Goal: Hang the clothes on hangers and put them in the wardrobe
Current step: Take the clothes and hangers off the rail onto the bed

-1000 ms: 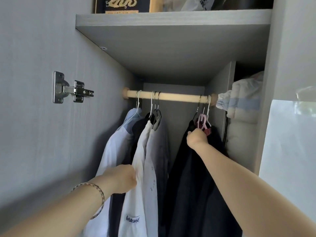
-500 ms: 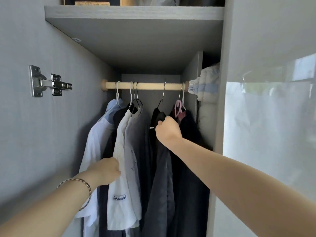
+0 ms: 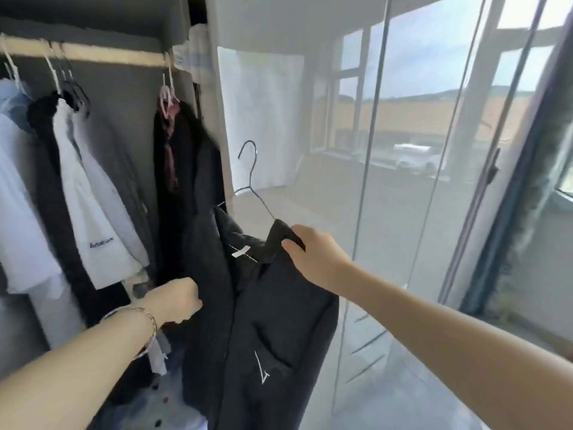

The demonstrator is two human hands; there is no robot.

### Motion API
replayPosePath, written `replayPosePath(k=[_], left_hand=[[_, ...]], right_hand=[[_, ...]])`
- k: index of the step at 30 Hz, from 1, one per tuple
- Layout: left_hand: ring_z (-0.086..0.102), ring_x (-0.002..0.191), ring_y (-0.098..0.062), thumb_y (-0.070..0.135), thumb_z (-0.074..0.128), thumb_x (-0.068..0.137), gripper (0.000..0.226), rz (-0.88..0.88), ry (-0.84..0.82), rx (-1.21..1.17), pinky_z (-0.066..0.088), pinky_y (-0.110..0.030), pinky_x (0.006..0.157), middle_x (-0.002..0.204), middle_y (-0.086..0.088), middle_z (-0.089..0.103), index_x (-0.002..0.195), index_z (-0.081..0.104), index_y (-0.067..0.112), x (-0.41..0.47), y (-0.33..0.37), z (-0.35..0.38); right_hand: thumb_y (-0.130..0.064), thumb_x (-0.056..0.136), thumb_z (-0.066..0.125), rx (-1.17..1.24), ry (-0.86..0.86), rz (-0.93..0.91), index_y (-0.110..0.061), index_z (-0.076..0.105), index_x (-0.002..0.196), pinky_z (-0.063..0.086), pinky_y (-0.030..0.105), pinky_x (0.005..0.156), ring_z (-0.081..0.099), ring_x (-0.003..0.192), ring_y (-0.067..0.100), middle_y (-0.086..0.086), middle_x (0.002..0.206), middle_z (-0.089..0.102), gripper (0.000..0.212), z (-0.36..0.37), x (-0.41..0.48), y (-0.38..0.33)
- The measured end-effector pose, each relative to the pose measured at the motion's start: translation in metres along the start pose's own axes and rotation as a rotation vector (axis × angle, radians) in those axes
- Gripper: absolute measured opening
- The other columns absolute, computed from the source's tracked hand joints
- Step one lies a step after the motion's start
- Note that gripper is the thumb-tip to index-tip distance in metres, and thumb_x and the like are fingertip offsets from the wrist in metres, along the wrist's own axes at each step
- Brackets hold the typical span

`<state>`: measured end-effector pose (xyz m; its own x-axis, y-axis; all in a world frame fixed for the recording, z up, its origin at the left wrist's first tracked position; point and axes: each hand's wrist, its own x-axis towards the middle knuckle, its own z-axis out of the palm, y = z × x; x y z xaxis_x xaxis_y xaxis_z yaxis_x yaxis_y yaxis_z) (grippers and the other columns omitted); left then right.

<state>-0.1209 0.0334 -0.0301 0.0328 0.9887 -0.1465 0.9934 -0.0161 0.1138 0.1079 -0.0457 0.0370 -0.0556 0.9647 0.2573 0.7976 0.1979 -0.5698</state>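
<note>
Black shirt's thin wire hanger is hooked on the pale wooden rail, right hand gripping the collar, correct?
No: head view shows the thin wire hanger off the pale wooden rail, hook in open air. The right hand does grip the black shirt collar.

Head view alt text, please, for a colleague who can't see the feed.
The right hand holds a dark shirt on a wire hanger by its collar, hook free of the wooden rail; the left hand appears to grip its front edge. White shirts and dark clothes hang on the rail behind.
</note>
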Motion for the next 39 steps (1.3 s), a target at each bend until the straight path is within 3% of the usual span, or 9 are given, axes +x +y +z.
replayPosePath(k=[5,8,15,23,26,30,34,36,39], left_hand=[[0.053,0.056,-0.009,0.014,0.046,0.094,0.029,0.184,-0.122,-0.079,0.044,-0.015,0.053,0.066,0.002,0.056,0.065,0.051,0.016,-0.041,0.102,0.040],[0.059,0.061,-0.019,0.012,0.047,0.091,0.020,0.336,-0.210,-0.129,0.050,-0.025,0.061,0.073,-0.007,0.066,0.073,0.057,0.009,-0.082,0.165,0.075],[0.062,0.072,-0.024,0.012,0.043,0.089,0.018,0.640,-0.340,-0.090,0.051,-0.031,0.071,0.093,-0.015,0.071,0.081,0.059,0.007,-0.208,0.315,0.178],[0.067,0.082,-0.022,0.019,0.044,0.086,0.016,1.019,-0.451,0.089,0.052,-0.035,0.078,0.086,0.000,0.068,0.084,0.060,0.018,-0.348,0.450,0.259],[0.068,0.083,-0.024,0.018,0.044,0.086,0.017,1.135,-0.468,0.113,0.052,-0.033,0.076,0.087,-0.002,0.069,0.085,0.061,0.017,-0.385,0.486,0.273],[0.067,0.082,-0.024,0.016,0.047,0.085,0.017,1.287,-0.478,0.126,0.052,-0.033,0.076,0.086,-0.001,0.069,0.074,0.059,0.021,-0.418,0.518,0.286],[0.066,0.086,-0.028,0.014,0.047,0.086,0.016,1.409,-0.511,0.156,0.052,-0.033,0.077,0.092,-0.005,0.067,0.078,0.061,0.017,-0.430,0.534,0.300],[0.066,0.090,-0.030,0.011,0.046,0.087,0.018,1.475,-0.511,0.199,0.055,-0.035,0.081,0.097,-0.010,0.067,0.086,0.064,0.008,-0.433,0.541,0.305],[0.067,0.094,-0.030,0.014,0.049,0.091,0.022,1.549,-0.566,0.219,0.054,-0.039,0.085,0.096,-0.014,0.069,0.070,0.056,0.015,-0.444,0.547,0.306]], right_hand=[[-0.027,0.098,0.039,-0.034,0.093,0.194,-0.020,0.045,0.075,0.036,0.029,0.058,0.047,0.069,0.020,-0.003,0.069,0.048,0.025,-0.056,-0.115,0.072],[-0.029,0.099,0.039,-0.070,0.151,0.312,-0.013,0.053,0.091,0.042,0.033,0.064,0.053,0.074,0.023,0.002,0.079,0.055,0.022,-0.087,-0.194,0.107],[-0.027,0.096,0.047,-0.180,0.377,0.581,-0.006,0.052,0.088,0.047,0.039,0.073,0.054,0.077,0.030,0.004,0.077,0.057,0.022,-0.141,-0.408,0.173],[-0.023,0.096,0.048,-0.282,0.557,0.870,-0.003,0.056,0.096,0.036,0.032,0.062,0.056,0.071,0.030,0.013,0.076,0.061,0.021,-0.161,-0.607,0.179],[-0.021,0.096,0.049,-0.257,0.630,0.953,-0.015,0.049,0.081,0.037,0.029,0.059,0.051,0.061,0.022,0.000,0.064,0.051,0.016,-0.157,-0.643,0.171],[-0.015,0.095,0.051,-0.210,0.794,1.029,-0.034,0.034,0.064,0.034,0.017,0.056,0.041,0.052,0.006,-0.012,0.058,0.041,0.040,-0.148,-0.660,0.153],[-0.014,0.095,0.051,-0.146,0.922,1.074,-0.017,0.053,0.076,0.035,0.018,0.058,0.048,0.061,0.016,-0.003,0.065,0.052,0.020,-0.143,-0.660,0.138],[-0.015,0.095,0.052,-0.143,0.997,1.086,-0.009,0.060,0.083,0.038,0.025,0.064,0.052,0.067,0.018,0.006,0.073,0.060,0.015,-0.141,-0.662,0.133],[-0.015,0.094,0.052,-0.132,1.123,1.125,0.001,0.059,0.084,0.033,0.027,0.058,0.049,0.060,0.019,0.009,0.069,0.059,0.019,-0.141,-0.670,0.122]])
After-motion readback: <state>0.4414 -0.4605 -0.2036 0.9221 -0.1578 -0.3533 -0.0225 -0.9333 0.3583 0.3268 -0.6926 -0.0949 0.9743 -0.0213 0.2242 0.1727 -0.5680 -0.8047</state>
